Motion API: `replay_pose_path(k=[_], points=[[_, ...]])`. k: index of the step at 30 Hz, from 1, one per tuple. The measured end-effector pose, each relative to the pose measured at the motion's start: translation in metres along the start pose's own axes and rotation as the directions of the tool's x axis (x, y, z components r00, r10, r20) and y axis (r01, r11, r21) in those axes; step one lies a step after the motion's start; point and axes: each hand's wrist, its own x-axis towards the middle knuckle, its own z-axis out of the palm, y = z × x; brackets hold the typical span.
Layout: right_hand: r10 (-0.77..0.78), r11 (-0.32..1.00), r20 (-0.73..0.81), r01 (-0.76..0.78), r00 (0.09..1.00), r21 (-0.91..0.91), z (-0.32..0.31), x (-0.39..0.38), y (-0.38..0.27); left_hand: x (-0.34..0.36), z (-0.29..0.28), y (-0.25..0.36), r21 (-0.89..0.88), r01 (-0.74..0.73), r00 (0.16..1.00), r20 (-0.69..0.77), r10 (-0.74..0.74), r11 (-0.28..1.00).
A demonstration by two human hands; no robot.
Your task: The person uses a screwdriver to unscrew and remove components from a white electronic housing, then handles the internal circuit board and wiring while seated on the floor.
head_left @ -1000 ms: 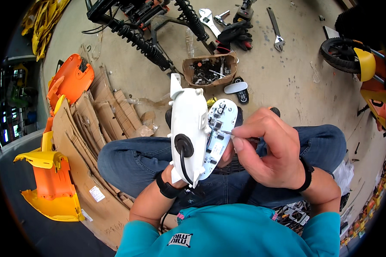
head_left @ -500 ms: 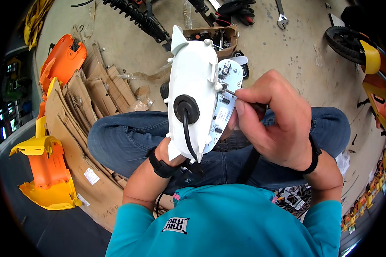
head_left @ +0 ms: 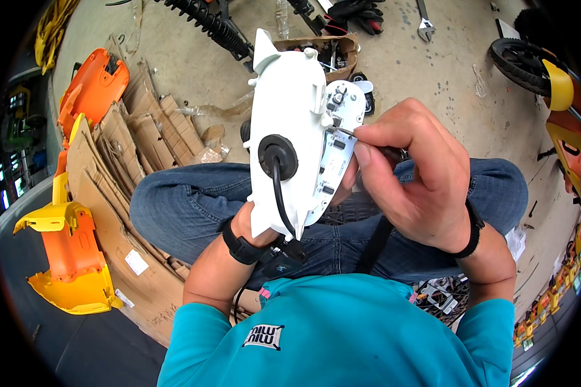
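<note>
My left hand [head_left: 246, 222] supports a white plastic lamp housing [head_left: 284, 103] from beneath, mostly hidden behind it. A black rubber grommet [head_left: 278, 157] with a black cable [head_left: 279, 200] sits in the housing's back. Alongside the right edge lies a white circuit board [head_left: 333, 161] carrying small black components; a left fingertip shows at the board's far side. My right hand [head_left: 423, 174] pinches a thin metal-shafted tool [head_left: 345, 131] between thumb and forefinger. Its tip is over the board, close to a white peg on the housing's edge; whether it touches cannot be made out.
Flattened cardboard [head_left: 110, 213] and orange and yellow plastic panels [head_left: 71, 248] lie at left. Beyond the housing stand a cardboard box [head_left: 345, 55] of parts and a black coil-spring shock absorber [head_left: 210, 22]. An adjustable wrench [head_left: 425, 26] and a wheel [head_left: 518, 66] are farther right.
The housing and board have shifted slightly away from me and to the left. My right hand has followed a little, still pinching the tool over the board.
</note>
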Motion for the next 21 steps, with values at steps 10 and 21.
replay_pose_path(k=[10,21], points=[[0.028,0.998,0.017,-0.029,0.999,0.054,0.001,0.0,0.001,-0.004,-0.01,0.0,0.587,-0.088,0.996,0.04,0.079,0.805],[0.02,1.0,-0.024,-0.02,1.0,0.005,0.005,-0.002,0.002,0.007,-0.036,0.001,-0.155,0.157,0.962,0.249,-0.116,0.975]])
